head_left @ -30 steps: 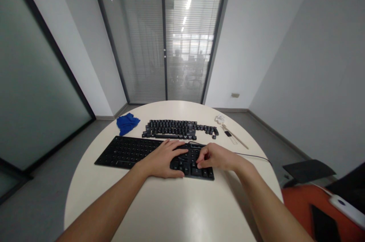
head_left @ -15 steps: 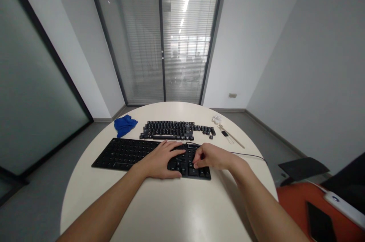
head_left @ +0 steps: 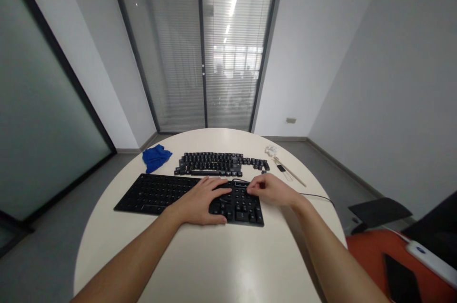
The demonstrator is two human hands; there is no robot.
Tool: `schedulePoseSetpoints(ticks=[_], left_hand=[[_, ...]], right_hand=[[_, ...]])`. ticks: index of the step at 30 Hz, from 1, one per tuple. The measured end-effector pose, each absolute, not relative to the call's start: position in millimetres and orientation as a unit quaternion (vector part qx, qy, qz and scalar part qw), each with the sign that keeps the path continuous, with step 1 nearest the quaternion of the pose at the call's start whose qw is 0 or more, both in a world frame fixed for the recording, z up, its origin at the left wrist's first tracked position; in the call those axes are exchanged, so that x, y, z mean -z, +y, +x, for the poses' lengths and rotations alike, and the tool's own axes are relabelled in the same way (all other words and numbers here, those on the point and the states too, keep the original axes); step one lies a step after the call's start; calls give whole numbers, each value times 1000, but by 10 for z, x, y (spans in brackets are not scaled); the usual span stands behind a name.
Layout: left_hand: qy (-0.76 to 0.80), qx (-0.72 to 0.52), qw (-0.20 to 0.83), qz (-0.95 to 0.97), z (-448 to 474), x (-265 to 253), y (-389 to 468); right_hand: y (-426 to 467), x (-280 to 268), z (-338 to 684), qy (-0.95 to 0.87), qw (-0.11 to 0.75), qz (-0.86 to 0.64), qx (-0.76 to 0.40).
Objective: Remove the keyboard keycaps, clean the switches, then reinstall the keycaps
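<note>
The left hand (head_left: 203,201) is laid palm down across the near edge of the keyboard (head_left: 150,193), with its fingers spread and its thumb held apart; nothing is seen to be gripped by it. The right hand (head_left: 272,190) is curled over the far part of the keyboard's right end, with the thumb and fingertips drawn together above the keys. Whether a key is pinched between them, or the keys below are touched, cannot be told.

Compared with half a second ago, the right hand has been shifted toward the far edge, and the keys at the near right corner have been uncovered. The left hand and the keyboard are left almost where they were.

The middle of the keyboard is hidden by the left hand, and both forearms are cut off by the lower edge of the view. Beyond the keyboard, loose keycaps (head_left: 210,164) are laid out in rows; their markings are too small to be read. A blue cloth (head_left: 156,157) is set down at the far left. At the far right, a thin stick (head_left: 294,174) is placed near a crumpled white piece (head_left: 270,150), whose nature is hard to make out.
</note>
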State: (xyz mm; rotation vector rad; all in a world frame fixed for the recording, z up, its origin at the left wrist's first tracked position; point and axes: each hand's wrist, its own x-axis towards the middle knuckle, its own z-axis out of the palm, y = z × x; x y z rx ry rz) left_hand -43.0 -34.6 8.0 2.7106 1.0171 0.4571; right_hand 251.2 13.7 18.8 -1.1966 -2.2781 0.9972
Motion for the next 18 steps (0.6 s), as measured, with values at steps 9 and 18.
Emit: schedulePoseSetpoints(ticks=[9, 18], left_hand=[[349, -148, 106, 919, -437, -79, -340], [354, -142, 100, 919, -433, -90, -351]], right_hand=[[432, -1, 2898, -728, 238, -638, -80], [381, -11, 2817, -735, 206, -641, -76]])
